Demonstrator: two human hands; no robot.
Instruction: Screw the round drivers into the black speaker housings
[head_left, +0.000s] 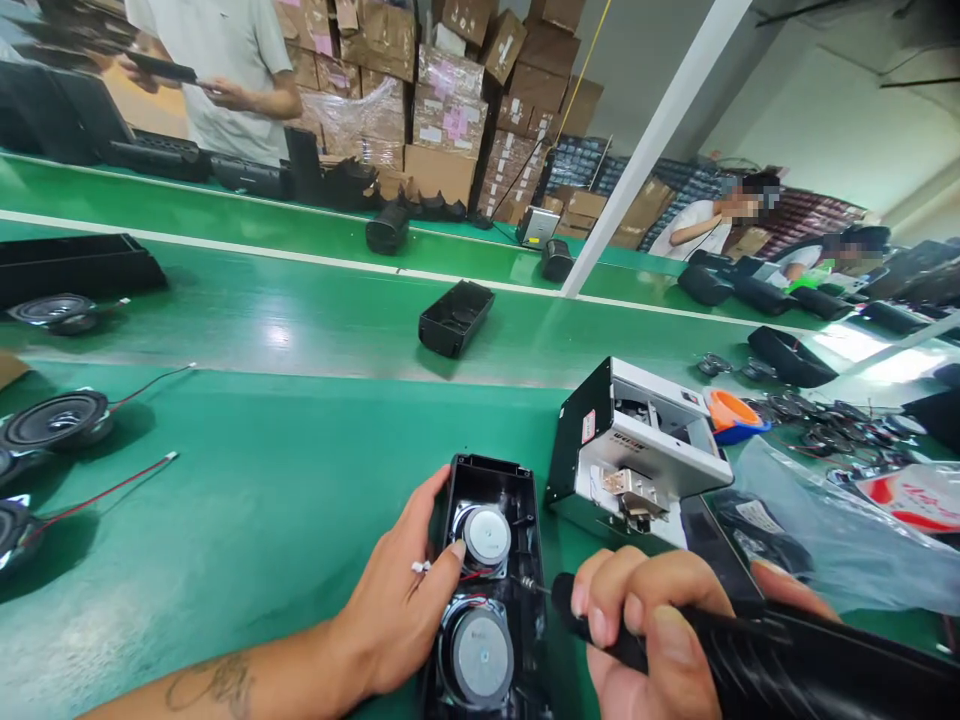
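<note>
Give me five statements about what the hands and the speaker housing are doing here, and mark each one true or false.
1. The right hand grips a black electric screwdriver. True.
2. The left hand rests on the open black speaker housing. True.
3. The housing holds no speakers. False: two round speaker drivers sit inside it.
4. The screwdriver's bit points at the orange cup. False: it points into the housing, between the two drivers.
5. Loose speakers with red wires lie on the green mat to the left. True.
</note>
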